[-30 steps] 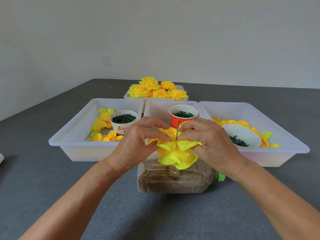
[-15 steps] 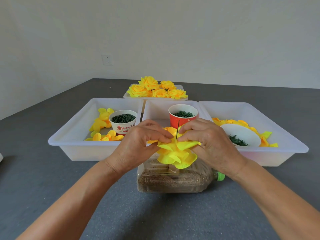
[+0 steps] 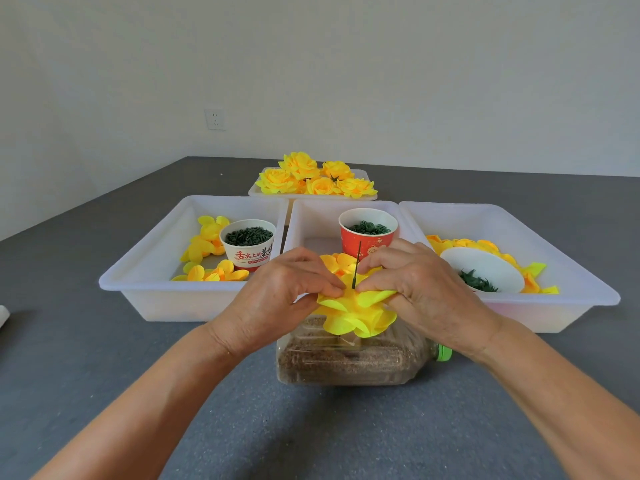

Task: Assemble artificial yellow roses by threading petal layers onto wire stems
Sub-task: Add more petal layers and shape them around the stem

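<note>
Now both hands are working right at the centre of the shot: the left hand [image 3: 277, 299] and the right hand [image 3: 420, 289] are each pinching the yellow petal layer [image 3: 356, 299] with thumb and fingertips pressed together on the fabric, one on either side of the dark wire stem [image 3: 356, 263]. The stem is poking up through the middle of the layer, and more petals [image 3: 360, 322] are already sitting stacked beneath it, just above a clear plastic bottle [image 3: 349, 360] lying on its side with brownish filling, which looks to be serving as the stand.

To do this step well, I'd say the pinch points should be staying close to the hole, pressing evenly on both sides so the layer is sliding straight down the wire rather than tilting or tearing. Keeping the stem upright matters too; whether it is seated firmly in the bottle, I cannot tell.

As for writing: the white paper cup [image 3: 248, 244] in the left tray [image 3: 145, 271], full of dark green pieces, is carrying red Chinese characters, partly readable as "舌尖上的", with the rest cut off. The red cup [image 3: 367, 230] behind the hands is showing printed decoration, too small to read.
</note>
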The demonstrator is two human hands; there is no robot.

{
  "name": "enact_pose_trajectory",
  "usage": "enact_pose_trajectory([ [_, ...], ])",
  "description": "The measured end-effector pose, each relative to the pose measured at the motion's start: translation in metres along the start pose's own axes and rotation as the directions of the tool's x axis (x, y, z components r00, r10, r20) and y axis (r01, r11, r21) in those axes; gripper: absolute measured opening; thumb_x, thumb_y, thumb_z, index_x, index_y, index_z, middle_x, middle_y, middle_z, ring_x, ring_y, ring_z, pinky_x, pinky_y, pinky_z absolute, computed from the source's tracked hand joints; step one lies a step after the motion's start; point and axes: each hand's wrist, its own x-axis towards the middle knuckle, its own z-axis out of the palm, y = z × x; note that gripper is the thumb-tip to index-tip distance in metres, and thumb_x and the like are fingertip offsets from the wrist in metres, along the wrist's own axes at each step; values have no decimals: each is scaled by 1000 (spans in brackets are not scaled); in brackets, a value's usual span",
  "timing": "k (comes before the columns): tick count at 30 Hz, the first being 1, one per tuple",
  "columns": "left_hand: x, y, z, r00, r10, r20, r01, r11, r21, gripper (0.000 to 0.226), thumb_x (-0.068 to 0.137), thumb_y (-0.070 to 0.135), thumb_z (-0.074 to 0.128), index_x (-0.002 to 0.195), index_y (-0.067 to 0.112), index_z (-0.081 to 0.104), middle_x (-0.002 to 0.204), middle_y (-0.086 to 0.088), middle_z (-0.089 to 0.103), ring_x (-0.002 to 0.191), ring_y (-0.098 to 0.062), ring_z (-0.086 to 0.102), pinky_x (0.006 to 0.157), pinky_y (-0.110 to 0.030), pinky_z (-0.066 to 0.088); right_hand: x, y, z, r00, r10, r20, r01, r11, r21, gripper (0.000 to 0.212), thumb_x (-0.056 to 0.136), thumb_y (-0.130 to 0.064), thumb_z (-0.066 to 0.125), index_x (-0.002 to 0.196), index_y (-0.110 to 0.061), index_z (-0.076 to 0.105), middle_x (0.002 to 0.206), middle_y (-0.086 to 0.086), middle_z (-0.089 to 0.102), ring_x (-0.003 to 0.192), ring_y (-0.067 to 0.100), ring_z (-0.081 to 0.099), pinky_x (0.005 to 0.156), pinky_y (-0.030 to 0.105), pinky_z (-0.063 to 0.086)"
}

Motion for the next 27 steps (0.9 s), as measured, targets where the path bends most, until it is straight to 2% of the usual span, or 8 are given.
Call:
enact_pose_trajectory([
  [4,3,3,-2,996,87,26,-90,990,104,23,71,-7,67,86,7,76,89,-1,73,84,-24,65,71,-35,56,-3,5,-2,996,26,86,-26,1000,-8,28,82,-7,64,103,-23,73,115,-5,64,108,22,51,82,31,32],
  [8,3,7,-3,992,87,91,-101,982,161,29,72,-9,59,87,7,76,95,-1,72,90,-25,63,74,-36,55,-6,7,-4,988,47,147,-36,996,-80,36,90,-14,59,117,-37,64,127,-14,53,106,4,36,85,26,28],
  [10,2,8,-6,992,4,122,-17,994,106,34,71,-7,54,93,7,75,102,0,71,98,-23,60,79,-37,53,-7,8,-4,985,65,157,-53,996,-77,39,90,-13,57,119,-39,62,128,-14,49,97,-2,26,79,22,23],
  [13,5,8,-12,977,-127,173,139,989,-59,42,73,24,43,95,9,75,105,3,70,101,-13,59,87,-29,48,-7,7,-3,985,78,156,-72,996,-48,42,88,-8,56,118,-37,63,127,-12,48,96,-3,23,78,18,19],
  [16,13,13,-8,946,-306,109,322,927,-190,46,84,48,48,85,12,76,86,-2,72,81,-13,63,76,-32,48,-8,7,-3,984,87,154,-85,996,-19,42,87,-7,54,115,-35,66,128,-10,47,97,-2,24,83,19,21],
  [18,20,17,1,927,-373,22,368,902,-226,32,84,41,64,79,12,75,74,-5,70,70,-19,61,69,-38,46,-9,7,-2,986,83,146,-81,997,-18,42,86,-6,53,114,-35,66,127,-9,47,98,-2,23,83,20,22],
  [21,27,17,14,903,-430,-6,409,862,-300,4,76,17,75,79,15,76,71,6,68,71,-11,62,71,-31,49,-10,8,0,988,91,123,-94,996,14,45,84,-5,55,114,-36,66,125,-7,49,97,-4,22,81,21,21],
  [27,22,7,29,850,-526,23,465,730,-501,9,67,21,78,64,25,70,66,9,63,65,-9,58,64,-32,50,-16,12,7,981,157,113,-171,977,127,37,88,-15,59,116,-38,65,124,-8,50,109,5,37,91,26,36],
])
